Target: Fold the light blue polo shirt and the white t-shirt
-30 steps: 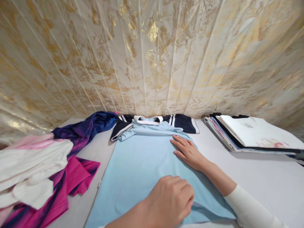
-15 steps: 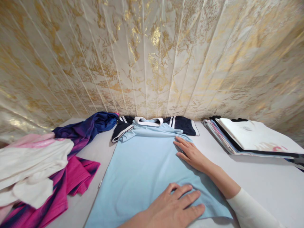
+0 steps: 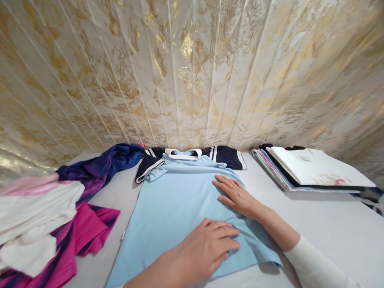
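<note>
Light-blue shirt (image 3: 168, 200) lies spread on a white table (image 3: 318, 228), collar end away from the wearer, hem toward the near edge. White collar (image 3: 198, 153) at the far end; navy sleeves with white stripes, the right-side sleeve (image 3: 229, 158) laid out flat, the left-side sleeve (image 3: 148, 167) bent inward. Small white tag (image 3: 123, 236) on the left side edge. Right hand (image 3: 237, 197) palm down on the upper right of the shirt, fingers extended and slightly apart, nothing gripped. Left hand (image 3: 207, 244) over the lower middle, fingers partly bent and close together; cannot tell if any cloth is pinched beneath. Creases run between the hands and the hem. Left of shirt: loose white garment (image 3: 45, 210) over a magenta-and-navy garment (image 3: 93, 226). Right, well apart: folded stack (image 3: 318, 166), white piece uppermost. Behind: cream backdrop (image 3: 192, 88), gold-patterned, creased lengthwise.
</note>
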Tool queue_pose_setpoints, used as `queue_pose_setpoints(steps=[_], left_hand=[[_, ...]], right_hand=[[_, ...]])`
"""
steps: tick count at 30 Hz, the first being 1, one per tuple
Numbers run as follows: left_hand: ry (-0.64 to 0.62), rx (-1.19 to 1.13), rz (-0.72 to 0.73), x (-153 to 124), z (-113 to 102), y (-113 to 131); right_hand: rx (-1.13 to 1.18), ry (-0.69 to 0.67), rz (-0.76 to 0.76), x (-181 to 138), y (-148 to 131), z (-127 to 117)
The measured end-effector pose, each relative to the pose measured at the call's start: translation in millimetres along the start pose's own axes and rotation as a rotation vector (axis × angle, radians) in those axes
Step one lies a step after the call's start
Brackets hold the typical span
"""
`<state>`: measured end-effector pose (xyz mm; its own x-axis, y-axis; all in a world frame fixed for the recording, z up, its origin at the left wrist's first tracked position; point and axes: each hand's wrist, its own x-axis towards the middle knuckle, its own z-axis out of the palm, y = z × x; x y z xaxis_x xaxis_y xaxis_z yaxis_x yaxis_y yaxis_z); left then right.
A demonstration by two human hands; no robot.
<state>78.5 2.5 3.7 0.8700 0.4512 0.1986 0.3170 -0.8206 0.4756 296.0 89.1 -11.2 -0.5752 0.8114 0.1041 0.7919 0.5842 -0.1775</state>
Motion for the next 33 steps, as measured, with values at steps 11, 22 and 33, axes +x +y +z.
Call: queue_pose_setpoints(steps=[11, 22, 33], left_hand=[[0.045, -0.054, -0.054, -3.4, -1.8, -7.5], [0.020, 0.061, -0.158, -9.9, -11.0, -19.1], [-0.007, 0.204, -0.046, 8.9, 10.4, 10.0]], right_hand=[[0.068, 0.108, -0.001, -37.2, -26.7, 8.1], [-0.097, 0.043, -0.019, -57.8, 6.1, 5.4], [-0.012, 0.147, 0.029, 0.8, 9.6, -32.9]])
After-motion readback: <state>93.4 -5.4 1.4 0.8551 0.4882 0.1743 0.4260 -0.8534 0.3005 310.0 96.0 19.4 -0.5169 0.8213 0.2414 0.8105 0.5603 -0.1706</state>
